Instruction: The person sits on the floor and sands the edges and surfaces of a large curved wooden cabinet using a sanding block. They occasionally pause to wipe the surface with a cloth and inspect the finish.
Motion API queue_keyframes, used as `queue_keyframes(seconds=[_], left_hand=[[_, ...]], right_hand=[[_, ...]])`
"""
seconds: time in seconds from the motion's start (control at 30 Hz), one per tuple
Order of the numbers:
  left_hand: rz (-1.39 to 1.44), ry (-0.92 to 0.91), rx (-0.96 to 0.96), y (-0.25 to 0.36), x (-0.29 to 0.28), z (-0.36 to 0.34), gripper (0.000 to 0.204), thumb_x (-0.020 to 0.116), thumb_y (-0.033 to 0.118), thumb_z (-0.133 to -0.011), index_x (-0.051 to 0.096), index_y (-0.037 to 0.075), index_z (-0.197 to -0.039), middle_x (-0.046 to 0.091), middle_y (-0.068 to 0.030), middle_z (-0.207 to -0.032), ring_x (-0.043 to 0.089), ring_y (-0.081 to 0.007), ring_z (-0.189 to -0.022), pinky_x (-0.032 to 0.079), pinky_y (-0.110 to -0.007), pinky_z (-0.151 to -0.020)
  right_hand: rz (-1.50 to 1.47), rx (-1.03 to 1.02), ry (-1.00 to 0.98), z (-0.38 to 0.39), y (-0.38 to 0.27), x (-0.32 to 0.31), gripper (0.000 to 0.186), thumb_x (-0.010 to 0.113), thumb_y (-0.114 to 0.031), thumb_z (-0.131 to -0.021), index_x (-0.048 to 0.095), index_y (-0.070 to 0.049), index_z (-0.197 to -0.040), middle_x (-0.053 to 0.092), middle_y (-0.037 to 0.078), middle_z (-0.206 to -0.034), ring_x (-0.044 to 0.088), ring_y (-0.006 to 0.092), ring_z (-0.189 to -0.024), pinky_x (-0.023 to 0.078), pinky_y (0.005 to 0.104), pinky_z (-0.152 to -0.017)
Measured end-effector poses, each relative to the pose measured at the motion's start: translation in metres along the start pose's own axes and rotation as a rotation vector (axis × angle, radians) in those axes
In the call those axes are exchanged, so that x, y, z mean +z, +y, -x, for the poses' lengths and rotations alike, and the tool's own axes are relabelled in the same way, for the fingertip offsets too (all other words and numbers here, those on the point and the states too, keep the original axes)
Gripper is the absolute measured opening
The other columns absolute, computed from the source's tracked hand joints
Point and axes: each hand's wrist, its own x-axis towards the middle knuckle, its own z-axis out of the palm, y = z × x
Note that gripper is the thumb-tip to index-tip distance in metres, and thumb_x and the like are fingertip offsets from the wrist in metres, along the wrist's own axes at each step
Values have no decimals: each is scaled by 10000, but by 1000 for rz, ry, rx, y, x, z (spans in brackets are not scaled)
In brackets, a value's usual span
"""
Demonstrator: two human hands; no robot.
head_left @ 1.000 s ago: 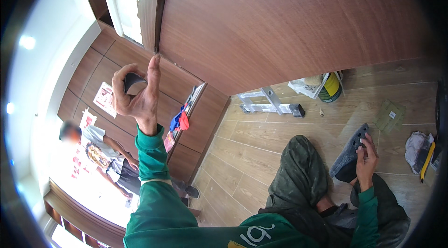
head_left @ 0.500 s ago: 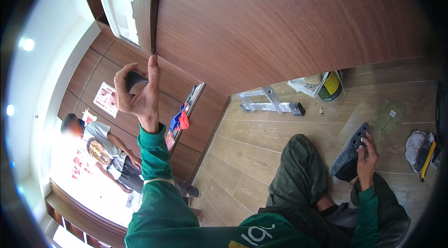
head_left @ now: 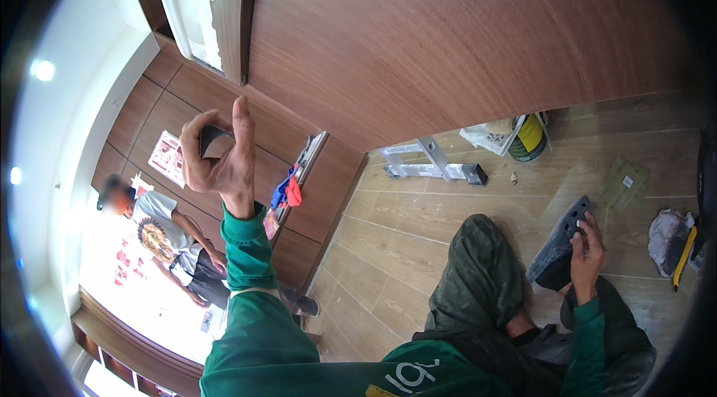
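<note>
My left hand [head_left: 224,154] is raised beside the lower corner of a reddish-brown wood panel [head_left: 448,38], a little apart from it. Its thumb points up, and its bent fingers hold a dark, thin, curved piece [head_left: 214,141] whose kind I cannot make out. Low on the right, my right hand [head_left: 588,253] rests against the grey clog [head_left: 559,244] on my foot, fingers loosely stretched and nothing visible in them.
An aluminium ladder foot [head_left: 433,165] stands on the wood-plank floor [head_left: 381,247], near a yellow-and-black bucket [head_left: 529,139]. A yellow cutter knife [head_left: 683,256] lies beside a whitish cloth or bag [head_left: 667,240] at right. Another person [head_left: 175,236] stands far left.
My left hand has dropped slightly away from the panel's corner, where its thumb tip was touching, still holding the dark piece. My right hand stays at the clog.
</note>
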Motion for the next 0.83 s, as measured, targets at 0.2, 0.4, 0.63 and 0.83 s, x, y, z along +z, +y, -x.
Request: queue_keyframes(seconds=[0.2,0.4,0.63,0.83], left_hand=[[138,-124,-261,0,-16,41,129,777,-3,-861,667,3,-930,646,-16,-736,577,-60,-611,454,-189,-568],[333,-292,-713,18,-24,83,154,786,45,-824,676,25,-930,600,18,-721,536,-48,-642,424,-205,-581],[685,-922,-1311,56,13,230,232,829,170,-810,707,-27,-830,650,-43,-672,580,-103,-569,467,-287,-536],[652,-1510,-1276,126,57,350,524,843,453,-772,746,-50,-884,697,-115,-700,654,-198,-604,530,-356,-602]], right_hand=[[41,-24,-6,-1,-2,-1,258,599,36,-938,654,24,-1190,616,186,-1387,645,307,-1163,558,344,-847],[82,-83,-23,0,-19,4,276,609,39,-929,652,24,-1202,619,180,-1388,654,292,-1164,561,334,-845],[21,-92,-53,13,-84,24,314,603,43,-926,651,45,-1236,634,152,-1379,673,126,-857,563,269,-755],[-258,-107,-171,25,-219,76,377,652,26,-895,657,23,-1272,682,168,-1297,695,133,-843,559,277,-766]])
